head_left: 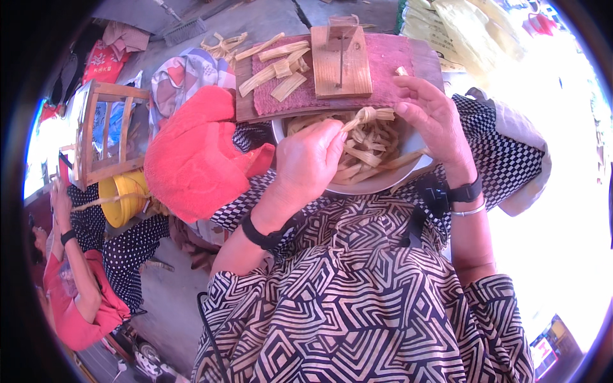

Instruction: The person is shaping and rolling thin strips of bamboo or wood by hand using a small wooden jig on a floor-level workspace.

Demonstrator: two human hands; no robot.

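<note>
Knotted strip (366, 115) of pale tan colour is over the 12 o'clock edge of a white bowl (414, 167), whose centre I take as the clock's centre. The left hand (310, 156), at 9 o'clock, is closed, and it pinches the tail of this strip between thumb and fingers. The right hand (426, 113), at 2 o'clock, is open with fingers loosely bent; its thumb is beside the free end of the strip, but I cannot tell if they touch. Many similar strips (367, 150) are heaped inside the bowl.

At 12 o'clock, just beyond the bowl, a wooden board (244, 107) carries a pink cloth (396, 54), and on this cloth stands a wooden block (324, 73) with a thin metal rod. Toward 11 o'clock, loose pieces (287, 86) lie on the cloth. At 9 o'clock is a red towel (191, 150), and farther, a yellow bucket (121, 199). At 8 o'clock sits a co-worker (83, 300).
</note>
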